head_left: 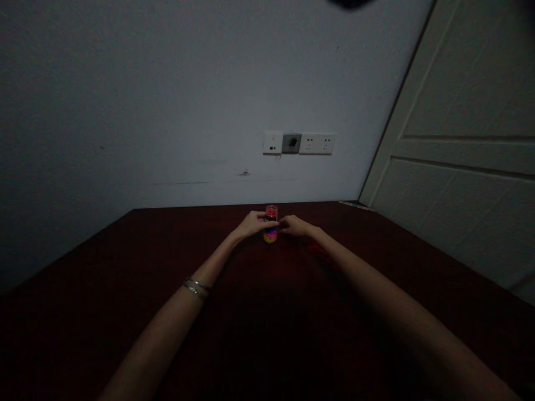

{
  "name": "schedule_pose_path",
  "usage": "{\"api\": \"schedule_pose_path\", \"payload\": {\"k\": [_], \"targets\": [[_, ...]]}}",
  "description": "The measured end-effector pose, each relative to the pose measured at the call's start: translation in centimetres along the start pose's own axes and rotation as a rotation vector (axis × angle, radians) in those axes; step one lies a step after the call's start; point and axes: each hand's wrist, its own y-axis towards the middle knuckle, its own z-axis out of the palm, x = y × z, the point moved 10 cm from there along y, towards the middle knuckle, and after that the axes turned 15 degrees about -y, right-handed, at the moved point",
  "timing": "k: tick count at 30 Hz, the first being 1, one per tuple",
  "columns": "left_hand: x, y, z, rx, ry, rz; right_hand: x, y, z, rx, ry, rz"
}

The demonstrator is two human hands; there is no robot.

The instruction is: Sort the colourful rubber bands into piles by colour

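Note:
A small clear cylindrical jar (271, 236) with red, purple, pink and yellow contents in layers is near the back of the dark red table (234, 334). My left hand (253, 224) grips it from the left, thumb across its front. Close to the jar's right side is my right hand (293, 225), its fingers bent and drawn together. Whether those fingertips touch the jar or pinch something small is too dim to tell. Some small red pieces (317, 249) lie on the table beside my right forearm.
A pale wall (188, 111) rises behind the table, with a row of sockets (317, 143) above the jar. To the right stands a panelled white door (460, 133). A thin pale strip (355, 205) lies at the table's back right edge.

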Motion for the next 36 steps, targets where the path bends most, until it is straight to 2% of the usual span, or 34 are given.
{"api": "schedule_pose_path", "payload": {"k": [7, 11, 16, 22, 36], "targets": [[0.6, -0.2, 1.4, 0.048, -0.039, -0.023, 0.2, 0.9, 1.6, 0.019, -0.057, 0.072], [0.5, -0.3, 1.9, 0.058, -0.004, 0.002, 0.1, 0.1, 1.3, 0.034, -0.023, 0.071], [0.7, -0.5, 2.4, 0.055, 0.015, 0.010, -2.5, -1.9, 0.4, 0.077, 0.027, 0.107], [0.9, -0.6, 2.6, 0.053, 0.026, -0.007, -5.7, -3.8, 1.7, 0.194, 0.121, 0.154], [1.3, -0.6, 2.7, 0.053, 0.128, -0.025, -6.8, -3.5, 2.9, 0.201, 0.162, 0.253]]}}
